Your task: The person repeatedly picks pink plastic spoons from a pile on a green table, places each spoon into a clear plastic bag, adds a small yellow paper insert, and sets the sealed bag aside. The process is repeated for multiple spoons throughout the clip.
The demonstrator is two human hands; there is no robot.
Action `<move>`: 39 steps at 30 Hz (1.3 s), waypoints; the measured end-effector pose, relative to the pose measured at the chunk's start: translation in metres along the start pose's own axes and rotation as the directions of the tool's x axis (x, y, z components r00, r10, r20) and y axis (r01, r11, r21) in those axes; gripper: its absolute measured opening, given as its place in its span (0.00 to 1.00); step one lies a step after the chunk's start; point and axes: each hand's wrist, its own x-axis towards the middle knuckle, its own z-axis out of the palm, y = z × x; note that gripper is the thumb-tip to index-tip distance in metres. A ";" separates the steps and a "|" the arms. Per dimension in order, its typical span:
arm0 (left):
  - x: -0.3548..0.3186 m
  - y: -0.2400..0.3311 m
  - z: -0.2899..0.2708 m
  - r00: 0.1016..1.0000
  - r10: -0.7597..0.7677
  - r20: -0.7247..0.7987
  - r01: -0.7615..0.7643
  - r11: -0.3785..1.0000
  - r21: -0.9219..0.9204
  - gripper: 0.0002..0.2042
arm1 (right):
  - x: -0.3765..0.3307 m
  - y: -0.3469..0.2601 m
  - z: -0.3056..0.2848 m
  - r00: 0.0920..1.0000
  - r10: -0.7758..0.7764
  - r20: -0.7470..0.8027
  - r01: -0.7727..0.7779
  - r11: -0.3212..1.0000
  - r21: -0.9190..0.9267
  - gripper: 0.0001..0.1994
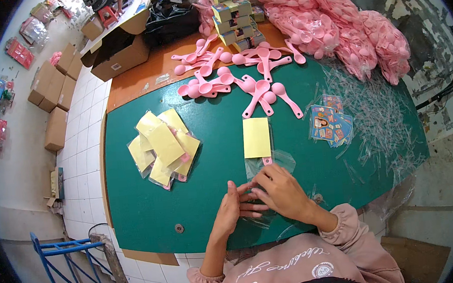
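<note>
In front of me a clear plastic bag (285, 160) lies on the green table, with a yellow card (256, 138) in it. The holed end of a pink spoon handle (267, 160) shows below the card. At the bag's near end, my right hand (284, 194) has its fingers bent and pressed together; what they pinch is hidden. My left hand (235, 208) meets it from the left, its fingers stretched out and apart under the right fingertips. Clear film (260, 222) shows just below both hands.
Filled bags with yellow cards (165, 146) are piled at left. Loose pink spoons (261, 92) lie ahead, printed cards (328, 124) at right beside scattered clear plastic strips (373, 123). Behind are card stacks (233, 19), large bags of spoons (329, 24) and an open carton (119, 54).
</note>
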 end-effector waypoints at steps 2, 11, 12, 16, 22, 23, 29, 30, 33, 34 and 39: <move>0.003 -0.001 -0.003 1.000 0.012 -0.010 -0.011 1.000 0.019 0.43 | 0.004 0.003 0.004 1.000 0.003 -0.022 -0.004 1.000 -0.022 0.09; 0.002 0.000 0.000 0.999 -0.038 0.008 0.039 0.989 -0.143 0.39 | 0.002 0.004 -0.002 0.986 -0.164 0.040 0.168 0.967 -0.193 0.08; 0.003 0.002 0.001 0.999 -0.038 0.012 0.040 0.989 -0.140 0.39 | 0.001 0.004 -0.002 0.986 -0.161 0.037 0.165 0.967 -0.194 0.08; 0.017 -0.002 -0.010 0.998 -0.054 -0.035 0.057 0.994 0.096 0.23 | -0.003 -0.003 -0.010 0.954 -0.271 0.128 0.298 0.906 -0.300 0.08; 0.017 0.000 0.002 0.993 0.121 0.002 -0.116 0.947 0.298 0.15 | -0.008 0.012 -0.033 0.937 -0.309 0.163 0.305 0.951 0.048 0.07; 0.019 0.000 0.005 0.991 0.126 -0.043 -0.117 0.977 0.178 0.15 | -0.009 0.019 -0.041 0.920 -0.340 0.194 0.295 0.928 0.228 0.07; 0.014 0.006 0.010 0.997 0.073 -0.010 -0.073 0.997 0.018 0.16 | -0.020 0.101 -0.157 0.938 0.126 0.324 -0.318 0.690 0.650 0.06; 0.013 0.006 0.010 0.997 0.082 -0.006 -0.082 0.997 0.003 0.16 | -0.012 0.131 -0.174 0.954 0.248 0.170 -0.300 0.819 0.489 0.05; 0.016 0.006 0.021 0.997 0.071 0.007 -0.071 0.995 -0.071 0.16 | -0.055 0.201 -0.199 0.895 0.160 -0.416 -0.399 0.703 -0.589 0.05; 0.015 0.005 0.018 0.997 0.077 -0.005 -0.077 0.994 -0.075 0.16 | -0.060 0.187 -0.189 0.813 0.254 -0.523 -0.556 0.603 -0.572 0.07; 0.009 0.000 0.022 0.997 0.054 -0.049 -0.062 0.984 -0.170 0.16 | -0.023 0.051 -0.110 0.964 0.163 -0.208 -0.177 0.983 -0.046 0.14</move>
